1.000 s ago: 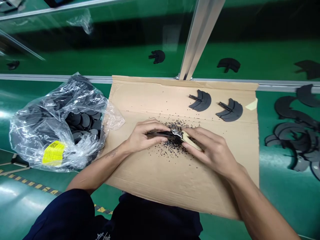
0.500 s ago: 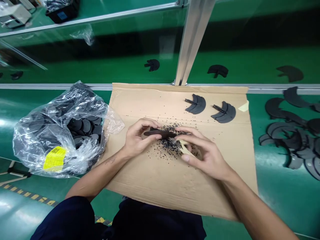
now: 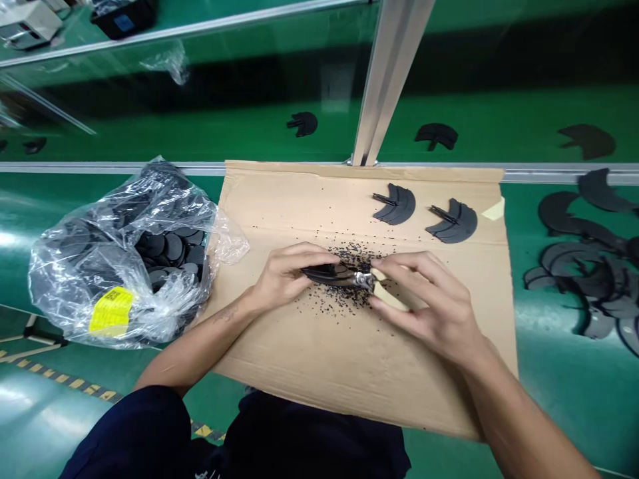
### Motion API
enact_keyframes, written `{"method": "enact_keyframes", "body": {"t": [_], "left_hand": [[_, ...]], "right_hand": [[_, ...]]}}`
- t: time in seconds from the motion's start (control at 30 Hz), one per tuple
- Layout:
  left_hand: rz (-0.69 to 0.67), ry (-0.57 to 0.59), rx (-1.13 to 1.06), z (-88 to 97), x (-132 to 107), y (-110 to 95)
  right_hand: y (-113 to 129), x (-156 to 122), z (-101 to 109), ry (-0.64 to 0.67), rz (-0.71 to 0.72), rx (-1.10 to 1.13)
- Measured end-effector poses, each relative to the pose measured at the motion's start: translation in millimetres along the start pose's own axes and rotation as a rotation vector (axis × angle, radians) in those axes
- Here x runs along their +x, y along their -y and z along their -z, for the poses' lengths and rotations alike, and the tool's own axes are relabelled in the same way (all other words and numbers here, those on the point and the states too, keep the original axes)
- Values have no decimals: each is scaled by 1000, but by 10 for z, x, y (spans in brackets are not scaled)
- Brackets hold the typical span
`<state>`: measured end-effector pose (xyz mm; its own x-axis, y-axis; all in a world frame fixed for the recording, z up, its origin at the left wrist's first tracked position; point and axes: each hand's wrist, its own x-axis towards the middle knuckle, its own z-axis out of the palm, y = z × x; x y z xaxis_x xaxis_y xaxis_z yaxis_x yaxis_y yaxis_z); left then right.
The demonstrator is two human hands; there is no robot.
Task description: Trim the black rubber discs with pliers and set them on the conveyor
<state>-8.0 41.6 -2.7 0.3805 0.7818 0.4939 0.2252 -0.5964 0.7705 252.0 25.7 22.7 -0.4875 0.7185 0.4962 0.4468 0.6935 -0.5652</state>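
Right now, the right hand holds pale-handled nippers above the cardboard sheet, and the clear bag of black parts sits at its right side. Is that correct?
No: the head view shows the clear bag of black parts at the left side of the cardboard sheet. The right hand does hold pale-handled nippers above it.

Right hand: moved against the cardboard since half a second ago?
Yes, the right hand has shifted slightly rightward against the cardboard; its back is now closer to the cardboard's right edge.
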Motion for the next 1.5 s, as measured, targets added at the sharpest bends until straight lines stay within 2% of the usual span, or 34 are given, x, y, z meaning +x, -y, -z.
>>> {"method": "enact_keyframes", "body": {"t": [0.1,0.2,0.43,0.7,1.0,1.13,1.2,1.3,1.37,1.43,1.5], "left_hand": [[7,31,-40,-11,2,-22],[-8,60,-55,-16,-2,-34],[-58,110,-22,-14,-13,-28],[-74,82,2,-16,-26,-26],[-158,121,43,0,-54,-2],[-160,126,52,6,-49,10],[-149,135,33,-2,-47,23],[-124,175,3,-20,-50,22],[-57,201,14,-8,-48,-8],[60,211,31,57,-22,-56],[147,196,37,193,51,-96]], "right_hand": [[-118,3,20,36,50,-167],[-142,-3,11,79,79,-235],[-102,-9,23,110,84,-219],[-98,-5,14,97,112,-230],[-68,-12,25,127,160,-358],[-62,-34,7,141,145,-336],[-56,-33,-11,160,95,-243],[-48,-6,-30,177,0,8],[-51,19,-20,168,-45,124],[-70,33,11,117,-64,97],[-115,29,48,38,-43,-73]]}}
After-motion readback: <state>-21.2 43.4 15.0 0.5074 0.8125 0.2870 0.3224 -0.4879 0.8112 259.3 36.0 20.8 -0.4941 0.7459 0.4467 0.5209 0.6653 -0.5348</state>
